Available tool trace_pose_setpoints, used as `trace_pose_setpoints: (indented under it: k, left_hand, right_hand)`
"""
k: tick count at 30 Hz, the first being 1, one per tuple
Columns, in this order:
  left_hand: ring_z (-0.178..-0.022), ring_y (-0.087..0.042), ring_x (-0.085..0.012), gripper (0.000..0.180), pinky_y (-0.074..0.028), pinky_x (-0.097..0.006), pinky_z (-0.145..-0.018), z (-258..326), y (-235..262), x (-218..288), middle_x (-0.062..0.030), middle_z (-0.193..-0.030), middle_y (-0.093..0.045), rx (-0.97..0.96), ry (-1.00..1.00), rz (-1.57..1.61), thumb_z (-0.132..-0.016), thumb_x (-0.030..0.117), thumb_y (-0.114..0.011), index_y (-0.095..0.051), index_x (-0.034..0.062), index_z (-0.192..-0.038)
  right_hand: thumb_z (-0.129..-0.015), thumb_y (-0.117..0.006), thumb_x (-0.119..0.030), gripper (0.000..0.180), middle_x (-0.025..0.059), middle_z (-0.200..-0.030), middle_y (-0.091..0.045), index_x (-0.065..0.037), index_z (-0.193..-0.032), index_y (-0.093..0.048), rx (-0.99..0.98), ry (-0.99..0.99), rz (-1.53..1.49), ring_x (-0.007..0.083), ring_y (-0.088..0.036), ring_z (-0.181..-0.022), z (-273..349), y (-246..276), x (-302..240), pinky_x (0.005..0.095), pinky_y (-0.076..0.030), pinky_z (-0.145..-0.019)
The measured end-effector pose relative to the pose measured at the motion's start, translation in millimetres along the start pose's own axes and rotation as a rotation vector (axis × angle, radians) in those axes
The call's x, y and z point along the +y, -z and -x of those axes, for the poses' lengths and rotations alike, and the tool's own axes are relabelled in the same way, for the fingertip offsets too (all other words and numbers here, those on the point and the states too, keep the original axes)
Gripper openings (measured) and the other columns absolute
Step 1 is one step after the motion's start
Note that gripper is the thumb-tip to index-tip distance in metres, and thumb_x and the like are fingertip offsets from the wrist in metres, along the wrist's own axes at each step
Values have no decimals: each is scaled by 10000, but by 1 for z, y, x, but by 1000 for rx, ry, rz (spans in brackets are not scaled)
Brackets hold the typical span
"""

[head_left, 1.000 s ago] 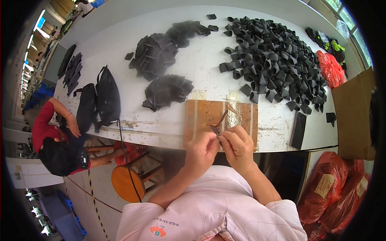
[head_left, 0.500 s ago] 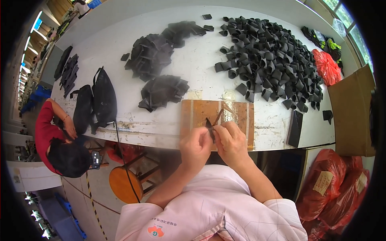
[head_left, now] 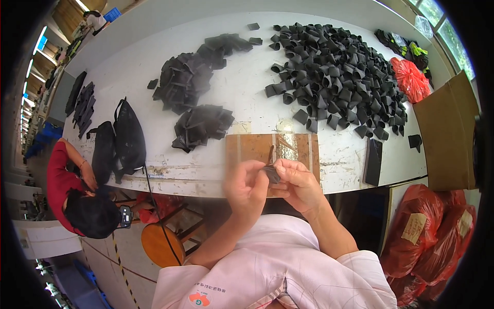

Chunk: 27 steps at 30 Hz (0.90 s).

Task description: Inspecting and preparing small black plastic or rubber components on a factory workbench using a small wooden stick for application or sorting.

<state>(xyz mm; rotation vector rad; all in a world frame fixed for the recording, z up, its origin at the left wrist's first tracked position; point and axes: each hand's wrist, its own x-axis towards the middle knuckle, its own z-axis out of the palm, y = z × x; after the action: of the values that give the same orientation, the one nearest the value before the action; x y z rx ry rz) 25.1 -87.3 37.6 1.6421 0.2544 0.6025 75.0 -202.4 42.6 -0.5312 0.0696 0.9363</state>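
Observation:
Close together at the table's front edge, my two hands share a small black fabric piece (head_left: 272,175). My left hand (head_left: 246,189) pinches its left side between thumb and fingers. On its right side, the thumb and fingers of my right hand (head_left: 299,186) are closed. A thin brown stick-like thing (head_left: 270,153) juts up just beyond the fingertips; what it is and whether a hand holds it, I cannot tell. Behind my hands lies a brown board (head_left: 251,146) with pale strips across it. The far side of the black piece is partly hidden by my fingers.
Flat black pieces (head_left: 186,82) lie heaped left of centre, folded black loops (head_left: 334,77) in a large pile at right. Two black bags (head_left: 131,134), a black block (head_left: 373,162), a cardboard box (head_left: 446,139) and red bags (head_left: 411,234) stand around. A seated co-worker (head_left: 90,206) is at left.
The black piece has turned from upright to lying lower between my fingers. My right-hand fingers have spread around it. The view has shifted slightly.

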Motion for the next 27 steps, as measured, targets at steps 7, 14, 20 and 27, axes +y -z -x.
trace_pose_setpoints:
  k: [7, 14, 20, 27]
  left_hand:
    - [-299, -282, -21, 163, -219, -167, -285, -44, 16, 21, -107, -738, -583, -396, 878, 1544, -826, 7, -455, -517, 4, -977]
    - [-603, -527, -67, 273, -369, -151, -458, -29, 7, 6, -87, -863, -579, -190, 397, 465, -829, 79, -554, -497, -8, -1081]
    - [-902, -520, -166, 279, -401, -268, -792, -47, 13, 9, -100, -949, -571, -331, -268, 7, -767, 51, -621, -553, -22, -1028]
    - [-788, -518, -143, 97, -409, -272, -783, -37, 12, 12, -87, -833, -570, -1, 165, 656, -858, 81, -520, -558, -7, -870]
  right_hand:
    - [-874, -519, -304, 303, -51, -592, -438, -68, -685, -509, 20, 195, 720, 26, -356, -526, -24, -34, -45, 171, -282, -468]
    - [-869, -523, -278, 270, -26, -606, -439, -42, -740, -543, 15, 224, 815, 73, -424, -549, -28, 3, -32, 202, -348, -500]
    - [-681, -706, -242, 333, 75, -811, -514, -22, -884, -560, 152, 986, 1478, 151, -505, -633, -11, -16, -23, 261, -447, -533]
    - [-598, -717, -84, 281, 67, -736, -527, -37, -837, -577, 172, 1225, 1686, 213, -514, -614, -16, -26, -22, 295, -425, -492]
